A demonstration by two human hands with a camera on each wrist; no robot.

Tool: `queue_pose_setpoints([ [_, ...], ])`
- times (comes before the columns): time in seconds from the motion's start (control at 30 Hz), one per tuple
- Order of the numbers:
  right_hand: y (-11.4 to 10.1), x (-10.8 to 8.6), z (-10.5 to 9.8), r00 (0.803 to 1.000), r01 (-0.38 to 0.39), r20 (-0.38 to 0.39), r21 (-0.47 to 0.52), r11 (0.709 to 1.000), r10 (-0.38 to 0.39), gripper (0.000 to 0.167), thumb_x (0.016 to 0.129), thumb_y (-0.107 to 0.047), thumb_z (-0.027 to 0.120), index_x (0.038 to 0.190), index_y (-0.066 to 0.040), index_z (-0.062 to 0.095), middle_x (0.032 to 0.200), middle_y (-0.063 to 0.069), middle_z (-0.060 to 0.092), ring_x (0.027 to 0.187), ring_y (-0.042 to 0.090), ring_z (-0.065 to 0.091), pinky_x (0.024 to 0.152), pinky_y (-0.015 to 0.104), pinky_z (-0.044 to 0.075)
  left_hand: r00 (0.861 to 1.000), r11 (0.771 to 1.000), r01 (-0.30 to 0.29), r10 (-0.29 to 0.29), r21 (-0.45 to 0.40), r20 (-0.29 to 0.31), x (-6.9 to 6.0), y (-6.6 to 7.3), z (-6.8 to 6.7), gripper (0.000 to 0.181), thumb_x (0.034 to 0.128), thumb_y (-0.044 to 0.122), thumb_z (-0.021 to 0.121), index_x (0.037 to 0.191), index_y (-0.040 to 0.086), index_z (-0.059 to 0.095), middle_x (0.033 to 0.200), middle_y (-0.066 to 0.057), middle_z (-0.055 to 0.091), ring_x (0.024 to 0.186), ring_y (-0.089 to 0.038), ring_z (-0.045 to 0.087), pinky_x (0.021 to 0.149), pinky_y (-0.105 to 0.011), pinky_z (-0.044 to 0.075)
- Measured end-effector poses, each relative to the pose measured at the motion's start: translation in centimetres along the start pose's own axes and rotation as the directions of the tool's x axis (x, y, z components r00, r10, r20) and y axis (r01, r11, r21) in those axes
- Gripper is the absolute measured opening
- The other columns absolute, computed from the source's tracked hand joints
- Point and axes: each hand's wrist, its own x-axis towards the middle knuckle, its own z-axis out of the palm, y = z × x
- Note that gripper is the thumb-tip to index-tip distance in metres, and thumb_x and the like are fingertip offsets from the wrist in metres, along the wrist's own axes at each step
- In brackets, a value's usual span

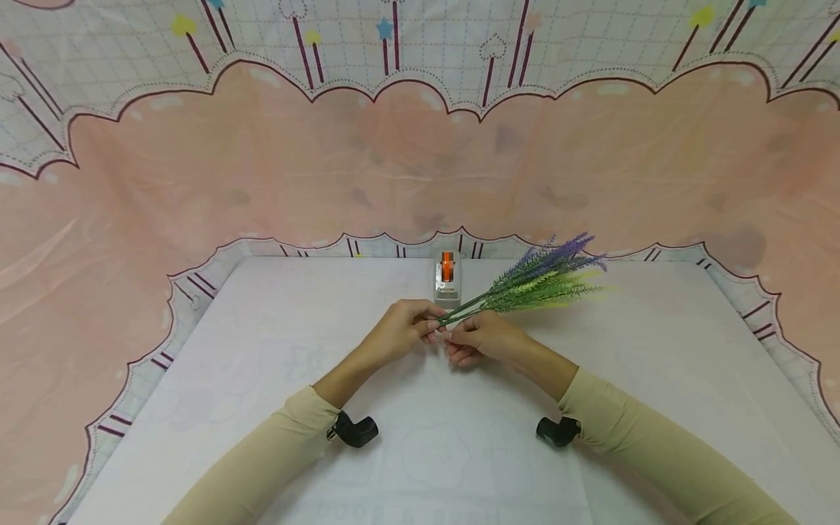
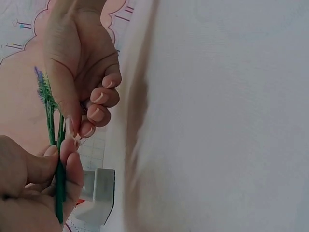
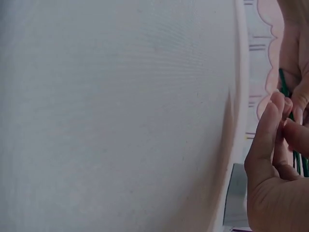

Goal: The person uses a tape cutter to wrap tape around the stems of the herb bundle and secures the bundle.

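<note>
A: First item?
B: Flower bunch (image 1: 545, 281), one: purple spikes over yellow-green ones, on slim green stems. Held above the table's far half, heads slanting up to the right.
A: Held by?
B: Left hand (image 1: 407, 324): thumb and fingers closed in a pinch on the stem ends. Right hand (image 1: 482, 339): just beside the stems, thumb and forefinger tips together, other fingers bent. It pinches a thin clear sliver (image 2: 76, 141), too small to identify.
A: Adjacent stock?
B: Tape dispenser (image 1: 448, 281), one: pale grey body, orange roll, standing just beyond the hands, near the middle of the far edge.
A: Supporting surface?
B: Table (image 1: 230, 343), broad, under a smooth white cover; faint printed shapes show through, soft shadows lie below the arms.
A: Worn articles?
B: Sleeves (image 1: 262, 445), pale yellow-green, long; a black fitting (image 1: 357, 430) at each cuff.
A: Surroundings?
B: Patterned cloth (image 1: 394, 168), peach, lightly creased, filling the space beyond the table and down both sides. Scalloped dark outlines; above them, a white gridded band with maroon strokes and yellow and blue stars. A narrower white band borders the table.
</note>
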Motion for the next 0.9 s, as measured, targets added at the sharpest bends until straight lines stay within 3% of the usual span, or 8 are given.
queue_pose_setpoints([
  [0.17,0.2,-0.4,0.2,0.999,0.004,-0.032,-0.025,1.000,-0.005,0.031,0.102,-0.022,0.063,0.097,0.006,0.075,0.077,0.007,0.074,0.067,0.012,0.071,0.065,0.027,0.059,0.997,0.995,0.067,-0.064,-0.077,0.039,0.2,0.2,0.2,0.023,0.0979,-0.007,0.058,0.118,-0.006,0.070,0.105,-0.015,0.062,0.075,-0.014,0.065,0.074,-0.038,0.059],
  [0.4,0.5,-0.6,0.4,0.998,0.036,-0.048,-0.076,0.996,-0.040,0.035,0.103,-0.024,0.062,0.096,0.008,0.075,0.072,0.010,0.074,0.060,0.012,0.071,0.053,0.024,0.054,0.982,0.963,0.163,-0.137,-0.216,0.134,0.9,0.1,0.3,0.025,0.0993,-0.006,0.055,0.121,-0.007,0.068,0.109,-0.015,0.066,0.078,-0.011,0.063,0.076,-0.029,0.056],
  [0.7,-0.1,-1.3,0.3,0.985,0.077,-0.133,-0.225,0.971,-0.108,0.031,0.101,-0.025,0.065,0.095,0.002,0.078,0.069,0.010,0.074,0.060,0.019,0.072,0.056,0.033,0.058,0.978,0.973,0.163,-0.137,-0.166,0.160,1.2,-0.3,0.1,0.023,0.0963,-0.006,0.060,0.117,-0.010,0.071,0.097,-0.020,0.074,0.072,-0.012,0.064,0.071,-0.027,0.056],
  [0.8,-0.9,-1.8,-0.1,0.965,0.136,-0.170,-0.326,0.935,-0.200,0.025,0.100,-0.022,0.066,0.096,0.000,0.078,0.068,0.007,0.073,0.062,0.022,0.073,0.057,0.034,0.058,0.979,0.975,0.161,-0.138,-0.154,0.152,1.2,-0.4,0.1,0.024,0.0962,-0.007,0.060,0.117,-0.008,0.072,0.101,-0.023,0.074,0.072,-0.012,0.065,0.071,-0.028,0.055],
  [0.87,-1.3,-2.1,-0.5,0.939,0.198,-0.175,-0.430,0.881,-0.296,0.019,0.099,-0.018,0.068,0.096,-0.002,0.077,0.071,0.005,0.074,0.061,0.023,0.073,0.057,0.034,0.057,0.978,0.971,0.173,-0.148,-0.168,0.150,1.1,-0.4,0.1,0.024,0.0963,-0.007,0.060,0.117,-0.008,0.072,0.102,-0.024,0.073,0.072,-0.012,0.065,0.071,-0.028,0.055],
  [0.9,-1.5,-2.2,-0.6,0.919,0.229,-0.172,-0.498,0.836,-0.355,0.015,0.097,-0.017,0.069,0.096,-0.004,0.077,0.072,0.004,0.073,0.060,0.021,0.072,0.056,0.033,0.056,0.976,0.968,0.179,-0.152,-0.177,0.152,1.1,-0.4,0.1,0.024,0.0964,-0.007,0.059,0.117,-0.008,0.071,0.102,-0.025,0.073,0.072,-0.011,0.064,0.070,-0.028,0.054],
])
